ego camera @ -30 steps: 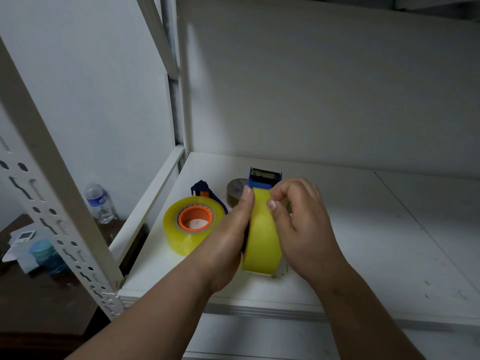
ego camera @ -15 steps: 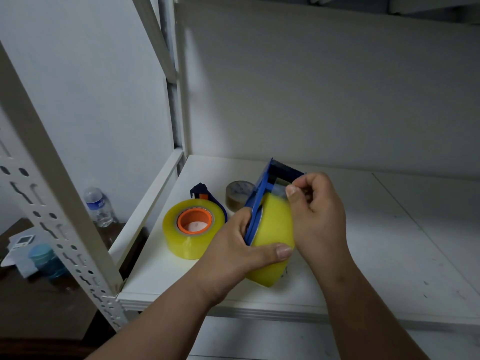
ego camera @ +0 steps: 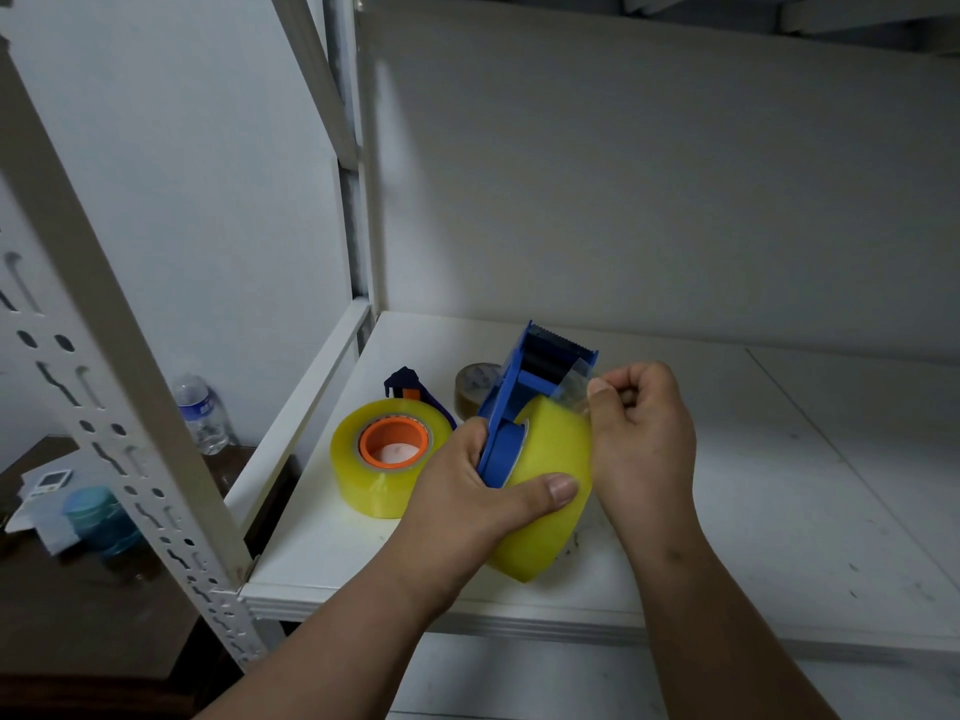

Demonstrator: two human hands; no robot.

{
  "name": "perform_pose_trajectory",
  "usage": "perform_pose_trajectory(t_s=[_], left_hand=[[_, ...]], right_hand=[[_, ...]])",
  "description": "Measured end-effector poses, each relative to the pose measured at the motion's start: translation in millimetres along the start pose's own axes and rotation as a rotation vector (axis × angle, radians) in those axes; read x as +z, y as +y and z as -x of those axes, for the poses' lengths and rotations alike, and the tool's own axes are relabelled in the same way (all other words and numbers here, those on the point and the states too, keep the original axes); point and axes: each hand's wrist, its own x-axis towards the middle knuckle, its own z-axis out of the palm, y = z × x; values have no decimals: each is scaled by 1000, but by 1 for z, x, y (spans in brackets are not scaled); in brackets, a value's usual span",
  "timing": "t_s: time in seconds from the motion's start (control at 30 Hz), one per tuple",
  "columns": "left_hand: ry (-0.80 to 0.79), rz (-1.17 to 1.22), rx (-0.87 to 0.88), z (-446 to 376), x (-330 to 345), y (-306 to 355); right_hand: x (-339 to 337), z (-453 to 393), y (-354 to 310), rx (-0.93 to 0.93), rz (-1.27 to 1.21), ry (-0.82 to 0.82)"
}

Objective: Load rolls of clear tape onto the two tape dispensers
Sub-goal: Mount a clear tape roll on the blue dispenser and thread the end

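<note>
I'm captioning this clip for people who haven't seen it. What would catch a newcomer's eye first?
The yellowish tape roll mounted in a blue tape dispenser, gripped by the left hand at centre, above the shelf's front edge. The right hand pinches the clear tape end near the dispenser's cutter. Left of them, a second tape roll with an orange core lies flat on the white shelf.

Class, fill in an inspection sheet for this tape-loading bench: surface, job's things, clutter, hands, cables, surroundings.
Surface: white shelf, scuffed.
Job's things: blue dispenser with yellow roll, held up; second roll lying flat on its dispenser.
Clutter: brown roll behind.
Hands: left hand grips the roll and dispenser; right hand pinches the tape end.
Cables: nothing seen.
Surroundings: bottle, blue tub on the dark table at left.
</note>
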Motion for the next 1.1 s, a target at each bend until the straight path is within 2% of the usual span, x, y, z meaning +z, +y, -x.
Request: perform_pose_trajectory(t_s=[0.17, 0.33, 0.57, 0.77, 1.1], left_hand=[[119, -82, 50, 0, 0, 0], [104, -41, 49, 0, -4, 1], [157, -71, 70, -1, -2, 2], [156, 18, 26, -3, -1, 4], [143, 10, 45, -4, -3, 5]], right_hand=[[-2, 2, 0, 94, -57, -13], [-3, 6, -4, 185, -192, -62], [-4, 6, -5, 127, -157, -97], [-2, 6, -6, 84, -99, -64], [-1, 4, -3, 62, -7, -60]])
